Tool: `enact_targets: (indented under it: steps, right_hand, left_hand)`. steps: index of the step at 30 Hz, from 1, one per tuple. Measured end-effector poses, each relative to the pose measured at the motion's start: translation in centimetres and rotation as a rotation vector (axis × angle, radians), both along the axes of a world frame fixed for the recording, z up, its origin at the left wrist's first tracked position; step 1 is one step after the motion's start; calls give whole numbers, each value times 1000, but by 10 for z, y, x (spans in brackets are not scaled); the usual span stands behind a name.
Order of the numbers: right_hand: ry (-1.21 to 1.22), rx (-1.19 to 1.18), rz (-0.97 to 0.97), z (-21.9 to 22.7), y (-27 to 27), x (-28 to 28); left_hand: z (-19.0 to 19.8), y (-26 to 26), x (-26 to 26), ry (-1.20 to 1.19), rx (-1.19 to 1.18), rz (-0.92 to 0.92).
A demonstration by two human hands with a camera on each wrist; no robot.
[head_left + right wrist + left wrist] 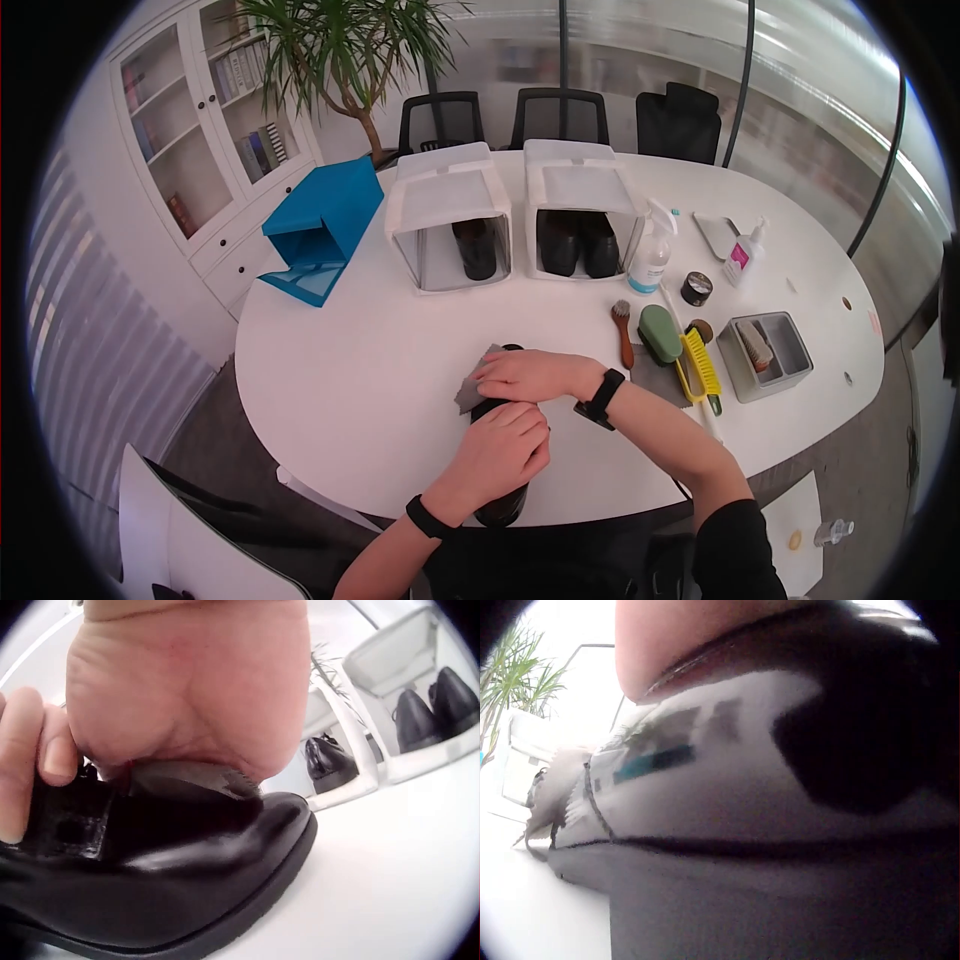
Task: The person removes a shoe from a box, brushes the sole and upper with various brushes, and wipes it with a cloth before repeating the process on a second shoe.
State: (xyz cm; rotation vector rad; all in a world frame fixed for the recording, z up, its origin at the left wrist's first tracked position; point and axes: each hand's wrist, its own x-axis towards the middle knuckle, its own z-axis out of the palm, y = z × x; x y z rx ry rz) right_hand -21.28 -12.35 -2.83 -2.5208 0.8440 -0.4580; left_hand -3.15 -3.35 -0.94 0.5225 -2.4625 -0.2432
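Note:
A glossy black leather shoe lies on the white table in front of me, toe pointing away, mostly covered by my hands in the head view. My left hand grips it around the opening; its fingers curl over the upper beside a strap in the right wrist view. Farther forward, my right hand holds a grey cloth against the toe part. That cloth is sandwiched between palm and leather, and its zigzag edge sticks out past the toe in the left wrist view.
Two white shoe boxes stand open behind, holding black shoes. A blue box is at left. To the right are a spray bottle, a tin, brushes, another grey cloth and a grey caddy.

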Motion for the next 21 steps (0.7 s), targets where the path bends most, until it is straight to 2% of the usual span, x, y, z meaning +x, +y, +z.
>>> enact_targets:
  steps: [1,2,4,5,7,9,11,12,13,15,16,17,19,20,21]
  right_hand:
    - [-124,-25,36,-4,-2,-1]
    - [-129,-24,31,3,-2,1]
    - [217,57,-341,26,-5,4]
    - [216,53,-342,21,-6,4]
    - [-2,86,-377,3,-8,9]
    - [-33,13,-320,-4,2,13]
    - [-291,-160,-127,-22,3,2]
    - [-251,-11,-210,-2,10,-6]
    - [-254,-11,-216,1,8,-9]
    - [79,172,-577,6,5,-15]
    - [-87,264,-544,-8,7,-17]
    - [-82,256,-545,-17,17,-15]
    - [-283,-67,-358,-35,35,-14]
    - [-217,77,-319,-28,41,-19]
    - [-217,85,-319,-22,43,-21]
  left_hand:
    - [1,-1,0,10,12,-2]
    - [1,0,0,20,24,-3]
    - [4,0,1,6,38,-12]
    - [5,0,1,-7,50,-17]
    - [5,-1,1,17,43,-10]
    - [1,0,1,50,62,4]
    - [-1,0,0,16,92,6]
    - [-2,2,2,11,100,3]
    - [-1,1,2,27,88,2]
    - [1,1,1,48,67,-8]
    - [2,2,1,51,63,4]
    - [3,2,1,58,63,19]
    - [1,0,0,52,84,27]
    - [0,1,1,27,107,26]
    - [0,1,1,26,115,27]
